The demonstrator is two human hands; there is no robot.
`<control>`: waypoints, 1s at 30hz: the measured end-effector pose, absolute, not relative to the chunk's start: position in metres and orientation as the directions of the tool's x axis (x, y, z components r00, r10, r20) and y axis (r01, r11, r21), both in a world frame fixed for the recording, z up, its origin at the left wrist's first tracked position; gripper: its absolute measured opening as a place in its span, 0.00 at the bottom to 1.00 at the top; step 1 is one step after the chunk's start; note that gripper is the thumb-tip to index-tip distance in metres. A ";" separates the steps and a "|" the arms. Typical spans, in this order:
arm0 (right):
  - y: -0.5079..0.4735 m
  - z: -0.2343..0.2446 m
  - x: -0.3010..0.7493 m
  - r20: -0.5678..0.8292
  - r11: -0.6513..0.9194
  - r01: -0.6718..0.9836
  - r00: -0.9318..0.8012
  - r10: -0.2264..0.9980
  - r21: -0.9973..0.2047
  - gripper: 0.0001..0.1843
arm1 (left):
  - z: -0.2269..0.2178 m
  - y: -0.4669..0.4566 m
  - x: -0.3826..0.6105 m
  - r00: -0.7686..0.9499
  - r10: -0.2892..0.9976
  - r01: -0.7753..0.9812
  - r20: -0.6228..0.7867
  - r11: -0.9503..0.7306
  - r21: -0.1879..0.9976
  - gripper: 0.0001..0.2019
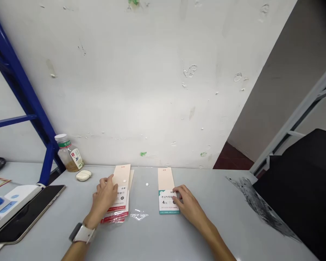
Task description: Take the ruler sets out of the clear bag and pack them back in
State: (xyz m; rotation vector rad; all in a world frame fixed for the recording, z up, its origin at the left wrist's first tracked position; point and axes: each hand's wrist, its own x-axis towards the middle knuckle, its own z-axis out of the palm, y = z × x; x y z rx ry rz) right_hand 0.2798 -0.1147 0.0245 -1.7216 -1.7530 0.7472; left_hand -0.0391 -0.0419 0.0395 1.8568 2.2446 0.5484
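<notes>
My left hand (105,197) rests on a stack of long peach cards with red bottom edges (121,194), fingers curled over the top card's left side. A white watch sits on that wrist. My right hand (186,203) lies on the right edge of a single peach card with a teal border (166,194), fingertips pressing it to the grey table (206,224). The two card piles lie side by side, a small gap apart.
A small clear plastic scrap (138,215) lies between the piles. A bottle with a white cap (69,154) and a white earbud case (83,175) stand at the back left by a blue frame (29,101). A dark tablet (27,214) lies at the left edge.
</notes>
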 end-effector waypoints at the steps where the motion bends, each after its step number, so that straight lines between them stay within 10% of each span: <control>1: -0.115 0.025 0.279 -0.009 0.005 0.701 -0.016 1.000 -0.713 0.17 | 0.038 -0.044 -0.037 -0.215 0.971 0.923 0.102 0.168 0.345 0.24; 8: -0.117 0.029 0.277 -0.110 -0.065 0.753 -0.010 0.994 -0.654 0.31 | 0.031 -0.053 -0.024 -0.124 0.984 0.976 0.127 0.098 0.193 0.24; 20: -0.114 0.023 0.284 -0.099 -0.085 0.541 0.003 0.995 -0.837 0.13 | 0.019 -0.070 0.020 0.447 0.813 0.806 0.372 -0.547 0.228 0.17; 30: -0.109 0.021 0.289 -0.098 -0.079 0.425 -0.024 0.995 -0.902 0.07 | 0.008 -0.079 0.035 0.521 0.802 0.799 0.291 -0.579 0.164 0.19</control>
